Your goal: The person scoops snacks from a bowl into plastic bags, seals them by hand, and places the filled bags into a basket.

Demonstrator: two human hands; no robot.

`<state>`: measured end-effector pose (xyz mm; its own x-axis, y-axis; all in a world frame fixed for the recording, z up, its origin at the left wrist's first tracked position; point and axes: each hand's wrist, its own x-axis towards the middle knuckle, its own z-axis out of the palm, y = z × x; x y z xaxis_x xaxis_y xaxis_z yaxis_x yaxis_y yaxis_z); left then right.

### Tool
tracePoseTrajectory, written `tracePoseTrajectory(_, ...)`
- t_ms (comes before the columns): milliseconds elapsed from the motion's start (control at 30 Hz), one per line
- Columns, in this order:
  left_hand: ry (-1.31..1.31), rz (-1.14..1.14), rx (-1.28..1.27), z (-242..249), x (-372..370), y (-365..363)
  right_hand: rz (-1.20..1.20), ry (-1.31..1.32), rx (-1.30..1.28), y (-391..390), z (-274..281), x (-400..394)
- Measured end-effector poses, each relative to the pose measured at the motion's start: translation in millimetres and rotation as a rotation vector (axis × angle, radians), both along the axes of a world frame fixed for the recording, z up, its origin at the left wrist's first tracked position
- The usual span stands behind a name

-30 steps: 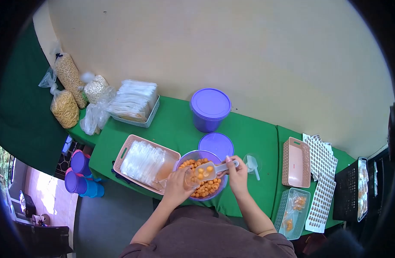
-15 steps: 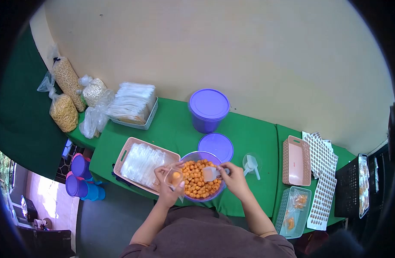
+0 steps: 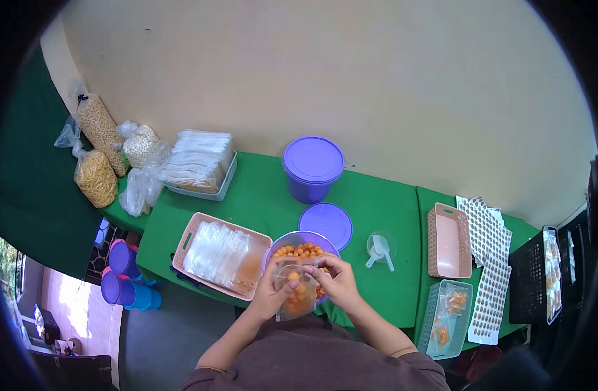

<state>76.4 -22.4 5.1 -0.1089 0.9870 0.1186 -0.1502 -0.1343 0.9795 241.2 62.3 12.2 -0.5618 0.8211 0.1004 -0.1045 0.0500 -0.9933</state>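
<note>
My left hand (image 3: 267,294) grips a clear plastic bag (image 3: 288,314) with several round orange snack balls (image 3: 297,301) inside. My right hand (image 3: 338,279) is closed at the bag's mouth, around a pale plastic scoop (image 3: 305,268) that is mostly hidden by fingers and plastic. Both hands are over the near rim of a purple tub (image 3: 271,250), where more orange balls show behind them. Left of the tub lies a pink basket (image 3: 188,233) of clear bags (image 3: 215,253).
A lidded purple bucket (image 3: 314,163) and a loose purple lid (image 3: 326,225) stand behind the tub. Rightward are a clear scoop (image 3: 379,250), a pink basket (image 3: 451,244), a tray (image 3: 465,329) with filled bags and sticker sheets (image 3: 491,296). Snack sacks (image 3: 98,176) sit far left.
My right hand has moved left with the scoop, from over the tub to the bag's mouth. More orange balls are in the bag, which has shifted right and down with my left hand.
</note>
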Motion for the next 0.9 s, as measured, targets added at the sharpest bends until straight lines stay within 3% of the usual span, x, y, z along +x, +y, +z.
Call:
tracePoseTrajectory(200,-0.068,0.014,-0.133,3.0,2.7,2.0,-0.248,0.022,0.113,-4.7,-6.5,-3.9)
tracePoseTrajectory(400,0.011,-0.017,-0.176,0.3,-3.0,1.9,-0.163,0.140,-0.085,-10.2,11.0,-11.8)
tracePoseTrajectory(467,0.045,-0.031,-0.129,0.4,-0.4,1.7,-0.111,0.069,0.020,-3.4,3.2,-3.7)
tracePoseTrajectory(600,-0.043,-0.049,-0.140,-1.4,3.0,3.1,-0.093,-0.066,0.173,-1.3,0.7,-0.1)
tracePoseTrajectory(700,-0.104,-0.042,-0.208,-5.5,4.8,4.1,-0.131,-0.003,0.008,-7.4,0.5,-5.8)
tracePoseTrajectory(900,-0.272,0.000,-0.284,-26.0,19.1,7.0,-0.145,-0.043,0.057,-5.5,-11.9,-7.2)
